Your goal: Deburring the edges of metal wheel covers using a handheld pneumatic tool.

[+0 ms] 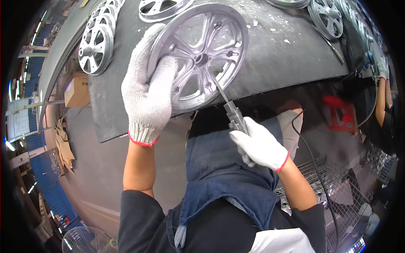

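Note:
My left hand [147, 95], in a white knitted glove with a red cuff edge, is closed on the left rim of a silver cast metal wheel [207, 76]. The wheel is tilted up over the near part of the dark table, its spoked face toward me. In my gloved right hand [262, 145] is a grey handheld file tool [235, 114], fingers wrapped round its body. Its thin metal rod points up and left, and the tip meets the wheel among the openings between the spokes, right of the hub. Whether the tip touches metal is unclear.
On the dark table [278, 63] lie pale chips. Rows of similar wheels [96, 48] stand at the far left and far right [327, 19]. A thin tool [334, 48] lies at the right edge. A black cable [314, 160] hangs beside my right arm, above a wire basket [350, 198]. Another person's arm [381, 101] is far right.

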The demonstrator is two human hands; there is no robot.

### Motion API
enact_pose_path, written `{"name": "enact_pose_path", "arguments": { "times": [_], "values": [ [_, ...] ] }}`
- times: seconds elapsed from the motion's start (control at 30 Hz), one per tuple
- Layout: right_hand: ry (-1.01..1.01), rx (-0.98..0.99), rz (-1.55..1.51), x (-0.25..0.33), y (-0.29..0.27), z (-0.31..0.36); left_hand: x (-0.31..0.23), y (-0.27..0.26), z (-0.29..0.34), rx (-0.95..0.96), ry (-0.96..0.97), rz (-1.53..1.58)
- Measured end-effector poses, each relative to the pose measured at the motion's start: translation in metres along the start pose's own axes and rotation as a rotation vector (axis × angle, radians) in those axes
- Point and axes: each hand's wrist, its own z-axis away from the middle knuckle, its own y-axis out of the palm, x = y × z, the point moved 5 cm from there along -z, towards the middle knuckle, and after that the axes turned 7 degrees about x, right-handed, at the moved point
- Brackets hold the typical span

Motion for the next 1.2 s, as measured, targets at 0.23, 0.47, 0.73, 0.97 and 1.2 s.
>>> {"name": "enact_pose_path", "arguments": {
  "times": [0.23,0.47,0.73,0.97,1.2],
  "values": [
    [-0.468,-0.224,0.472,-0.006,-0.019,0.024,0.008,-0.061,0.001,0.149,-0.082,0.246],
    [-0.436,-0.532,0.482,-0.010,-0.030,0.039,-0.026,-0.028,-0.008,0.049,-0.042,0.056],
    [-0.435,-0.467,0.503,0.027,-0.033,0.016,-0.057,-0.015,-0.003,0.205,0.071,-0.455],
    [-0.400,-0.389,0.558,0.055,-0.046,-0.012,-0.057,-0.016,0.013,0.209,0.272,-0.647],
    [-0.371,-0.259,0.408,0.058,-0.046,-0.017,-0.052,-0.021,0.011,0.144,0.105,-0.502]
  ]
}}
